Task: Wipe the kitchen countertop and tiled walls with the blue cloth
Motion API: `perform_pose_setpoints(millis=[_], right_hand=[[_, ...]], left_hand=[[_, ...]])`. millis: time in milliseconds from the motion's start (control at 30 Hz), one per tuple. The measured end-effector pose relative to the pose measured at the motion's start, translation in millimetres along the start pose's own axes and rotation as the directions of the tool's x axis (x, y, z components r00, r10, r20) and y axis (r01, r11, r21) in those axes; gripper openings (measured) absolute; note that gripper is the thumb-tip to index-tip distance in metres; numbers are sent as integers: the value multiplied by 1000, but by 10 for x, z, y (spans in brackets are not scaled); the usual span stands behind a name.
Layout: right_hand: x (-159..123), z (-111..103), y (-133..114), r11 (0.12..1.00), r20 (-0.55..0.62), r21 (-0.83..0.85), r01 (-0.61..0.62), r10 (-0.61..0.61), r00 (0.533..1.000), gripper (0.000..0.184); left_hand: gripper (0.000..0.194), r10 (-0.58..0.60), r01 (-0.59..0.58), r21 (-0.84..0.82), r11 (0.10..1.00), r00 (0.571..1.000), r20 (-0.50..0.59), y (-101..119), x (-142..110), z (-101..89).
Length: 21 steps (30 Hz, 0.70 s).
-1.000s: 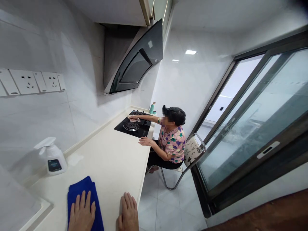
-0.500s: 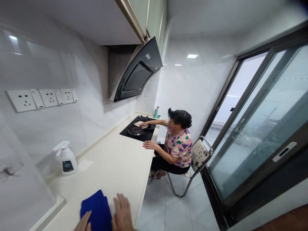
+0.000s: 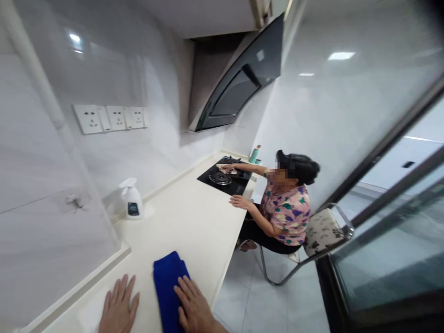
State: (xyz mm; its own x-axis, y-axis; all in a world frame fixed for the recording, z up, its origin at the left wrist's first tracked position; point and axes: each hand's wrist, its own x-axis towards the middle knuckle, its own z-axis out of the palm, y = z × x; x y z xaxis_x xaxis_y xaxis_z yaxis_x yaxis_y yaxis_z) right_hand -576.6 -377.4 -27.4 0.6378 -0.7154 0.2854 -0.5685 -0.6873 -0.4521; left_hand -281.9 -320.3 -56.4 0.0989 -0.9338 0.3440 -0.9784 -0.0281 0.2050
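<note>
A folded blue cloth (image 3: 168, 282) lies on the pale countertop (image 3: 180, 212) near me. My right hand (image 3: 194, 303) rests flat on the cloth's right side, fingers stretched out. To the left of the cloth, my left hand (image 3: 120, 305) lies palm down on the bare counter with its fingers spread, apart from the cloth. A white spray bottle (image 3: 132, 199) stands upright farther back against the wall.
Another person (image 3: 286, 203) sits on a folding chair (image 3: 324, 231) at the counter's right edge, one hand on a light rag (image 3: 225, 169) over the black gas stove (image 3: 234, 187). A range hood (image 3: 239, 88) hangs above. A green bottle (image 3: 254, 154) stands behind.
My left hand has come off the cloth onto the counter. My right hand has moved onto the cloth from beside it. The view has swung left, and the seated person's rag hand stays on the stove.
</note>
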Motion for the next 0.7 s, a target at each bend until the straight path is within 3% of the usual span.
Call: perform_pose_setpoints(millis=[100,267,367,533,700], right_hand=[[32,-243,156,999,89,-7,35,-34,995,66],[141,-499,308,995,166,-52,80,-70,984,62],[212,-411,260,992,122,-112,64,-50,991,58],[369,-41,102,990,9,-120,67,-67,998,63],[448,79,56,996,16,-90,21,-19,1000,65]], left_hand=[[66,-73,73,11,997,997,11,49,12,-38],[72,-92,92,-2,996,996,13,-38,49,86],[72,-79,79,-9,997,997,2,-117,45,183],[64,-48,52,46,998,996,-75,-199,22,365],[62,-62,67,45,997,992,-108,-206,73,427]])
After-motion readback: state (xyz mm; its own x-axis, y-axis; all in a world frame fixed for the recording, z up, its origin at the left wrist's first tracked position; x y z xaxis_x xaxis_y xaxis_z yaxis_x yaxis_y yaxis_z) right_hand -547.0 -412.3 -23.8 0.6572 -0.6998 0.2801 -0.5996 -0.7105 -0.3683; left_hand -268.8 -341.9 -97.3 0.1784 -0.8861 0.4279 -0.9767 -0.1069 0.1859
